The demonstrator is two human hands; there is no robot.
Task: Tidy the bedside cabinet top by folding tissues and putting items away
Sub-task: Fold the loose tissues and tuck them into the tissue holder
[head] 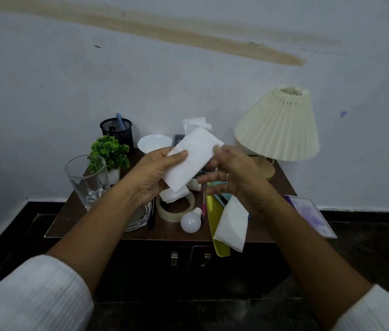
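The fingers (151, 188) of the left hand (155, 173) were curled beneath a folded tissue (193, 158), with the thumb pressed flat on its upper face, so the hand gripped it by its left end. The tissue was held in the air above the middle of the cabinet top (165, 231), tilted up toward the right. The right hand (236, 177) was at the tissue's other end with its fingers spread and nearly straight; its uppermost fingertip, blurred, lay against the tissue's right edge, and none of them curled round it. Below the hands, a smaller folded tissue (173, 195) rested on a tape roll (175, 212), and a light bulb (191, 222) lay just beside the roll. A loose tissue (233, 223) was draped over a yellow plastic piece (215, 225) that hung past the front edge. A pink pen (203, 204) lay between the bulb and the yellow piece. To the left stood a tall drinking glass (86, 180), a small potted plant (110, 151) and a black mesh pen holder (117, 131), with a white bowl (154, 143) near the wall. A pleated lamp (282, 125) stood at the right rear, tilted, and a purple-and-white card (310, 216) overhung the right edge.
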